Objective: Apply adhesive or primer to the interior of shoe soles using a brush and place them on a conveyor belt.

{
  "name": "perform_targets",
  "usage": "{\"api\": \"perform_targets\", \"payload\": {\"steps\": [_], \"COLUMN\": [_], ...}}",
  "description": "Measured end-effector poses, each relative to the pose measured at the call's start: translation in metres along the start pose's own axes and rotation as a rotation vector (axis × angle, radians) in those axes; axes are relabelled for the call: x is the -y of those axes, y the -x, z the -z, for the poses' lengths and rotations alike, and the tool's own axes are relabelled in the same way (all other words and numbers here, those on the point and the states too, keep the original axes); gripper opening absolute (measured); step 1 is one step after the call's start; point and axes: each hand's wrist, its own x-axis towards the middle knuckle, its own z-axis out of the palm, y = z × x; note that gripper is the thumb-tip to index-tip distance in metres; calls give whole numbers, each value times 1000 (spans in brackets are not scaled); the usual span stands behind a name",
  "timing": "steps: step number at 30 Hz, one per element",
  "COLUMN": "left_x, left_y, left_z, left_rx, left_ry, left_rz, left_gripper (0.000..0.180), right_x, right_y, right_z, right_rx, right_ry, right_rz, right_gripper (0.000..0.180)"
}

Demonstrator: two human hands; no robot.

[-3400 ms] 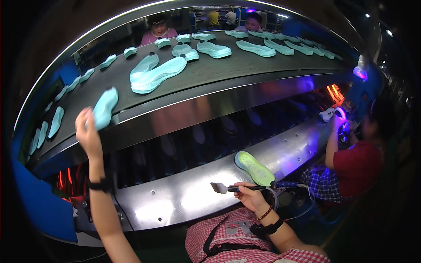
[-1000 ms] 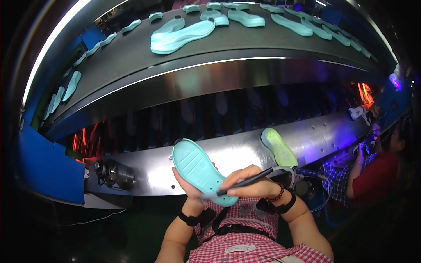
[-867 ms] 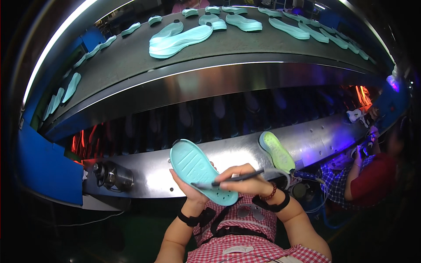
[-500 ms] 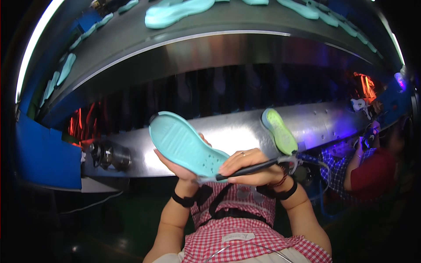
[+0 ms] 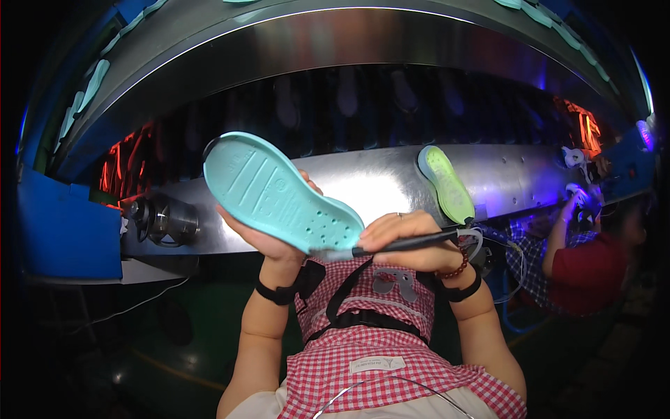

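A turquoise shoe sole (image 5: 276, 192) is tilted in front of me with its ribbed, perforated face in view. My left hand (image 5: 269, 241) grips it from beneath and along its near edge, fingertips showing at the far side. In my right hand (image 5: 412, 241) is a black-handled brush (image 5: 412, 242), held nearly level. Its pale, blurred bristles touch the sole's near edge at the perforated end. A translucent tube (image 5: 476, 241) runs from the back of the handle. Beyond my right hand, a yellow-green sole (image 5: 448, 188) with a light blue edge lies on the metal bench.
The shiny metal bench (image 5: 342, 171) crosses ahead of me, with a dark metal pot (image 5: 171, 220) on its left. Behind it a raised conveyor (image 5: 188, 31) carries more turquoise soles (image 5: 94, 84). Orange-glowing openings (image 5: 129, 167) flank the bench. A co-worker in red (image 5: 586, 269) sits at the right.
The view has shifted, so the bench and conveyor sit higher. My hands and the turquoise sole have moved up in the picture, the sole also leftward. The brush stays at the sole's near edge.
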Motion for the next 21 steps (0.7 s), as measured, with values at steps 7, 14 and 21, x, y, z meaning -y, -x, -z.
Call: {"api": "perform_targets", "payload": {"steps": [7,14,21], "left_x": [-2,15,-2], "left_y": [3,23,9], "left_z": [-7,37,22], "left_rx": [-29,197,242], "left_ry": [68,-129,-272], "left_rz": [74,354,641], "left_gripper": [86,62,44], "right_x": [-14,9,3], "right_y": [6,3,-2], "right_z": [-3,-9,0], "right_rx": [-171,-25,178], "right_ry": [-357,-74,65], "right_rz": [-174,-283,-66], "right_gripper": [17,20,21]}}
